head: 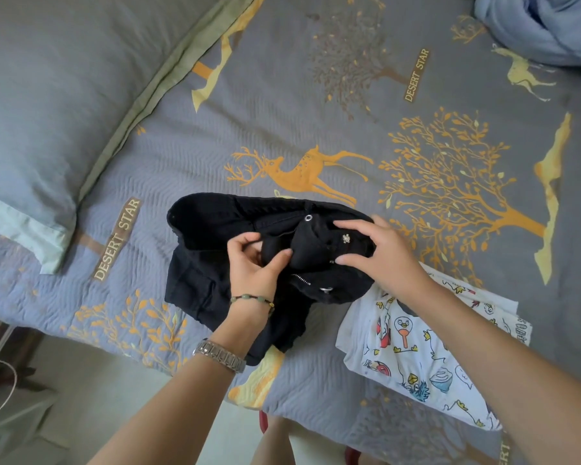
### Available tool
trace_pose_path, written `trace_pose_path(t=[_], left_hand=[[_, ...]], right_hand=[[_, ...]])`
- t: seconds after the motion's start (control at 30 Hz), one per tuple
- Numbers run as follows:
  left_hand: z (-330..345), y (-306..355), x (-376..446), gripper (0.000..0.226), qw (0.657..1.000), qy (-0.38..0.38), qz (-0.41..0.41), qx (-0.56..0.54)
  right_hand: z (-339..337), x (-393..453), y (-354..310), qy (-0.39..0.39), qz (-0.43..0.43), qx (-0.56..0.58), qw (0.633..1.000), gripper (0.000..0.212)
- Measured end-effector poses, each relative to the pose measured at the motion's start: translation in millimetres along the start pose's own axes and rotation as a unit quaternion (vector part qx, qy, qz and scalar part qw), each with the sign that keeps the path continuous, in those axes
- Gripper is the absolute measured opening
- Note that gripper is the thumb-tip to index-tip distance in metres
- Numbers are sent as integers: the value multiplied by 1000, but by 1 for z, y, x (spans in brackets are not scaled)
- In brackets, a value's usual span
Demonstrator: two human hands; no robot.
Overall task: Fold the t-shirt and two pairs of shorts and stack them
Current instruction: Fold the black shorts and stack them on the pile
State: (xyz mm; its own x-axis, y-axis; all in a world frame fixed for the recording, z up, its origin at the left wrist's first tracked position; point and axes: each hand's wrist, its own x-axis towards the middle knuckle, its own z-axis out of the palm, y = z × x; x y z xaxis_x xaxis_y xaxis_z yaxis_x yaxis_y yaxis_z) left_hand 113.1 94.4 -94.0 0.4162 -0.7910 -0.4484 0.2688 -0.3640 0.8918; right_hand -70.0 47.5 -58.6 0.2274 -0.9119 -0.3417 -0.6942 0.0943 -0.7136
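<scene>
A pair of black shorts (208,236) lies crumpled on the bed, waistband toward the far side, zipper and metal buttons showing. My left hand (255,263) pinches a fold of the black fabric near the fly. My right hand (379,253) grips the waistband's right end, fingers spread over it. To the right, a white garment with cartoon prints (413,350) lies folded on the bed, partly under my right forearm. Whether it is the t-shirt or shorts is unclear.
The grey bedspread (316,105) with orange deer and trees covers the bed. A grey pillow (47,95) sits at the far left. Bunched blue cloth (544,25) lies at the far right corner. The bed's near edge and floor (81,380) are at the lower left.
</scene>
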Motion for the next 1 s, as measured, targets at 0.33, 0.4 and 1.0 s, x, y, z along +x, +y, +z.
trace_pose_path(t=[0.33, 0.4, 1.0], left_hand=[[3, 58, -28, 41, 977, -135, 150, 64], [1, 61, -27, 41, 970, -156, 157, 98], [-25, 64, 20, 86, 854, -318, 147, 385]], right_hand=[[-6, -4, 8, 65, 75, -76, 992, 59], [-10, -6, -5, 101, 9, -99, 990, 71], [-21, -21, -43, 47, -54, 185, 980, 28]])
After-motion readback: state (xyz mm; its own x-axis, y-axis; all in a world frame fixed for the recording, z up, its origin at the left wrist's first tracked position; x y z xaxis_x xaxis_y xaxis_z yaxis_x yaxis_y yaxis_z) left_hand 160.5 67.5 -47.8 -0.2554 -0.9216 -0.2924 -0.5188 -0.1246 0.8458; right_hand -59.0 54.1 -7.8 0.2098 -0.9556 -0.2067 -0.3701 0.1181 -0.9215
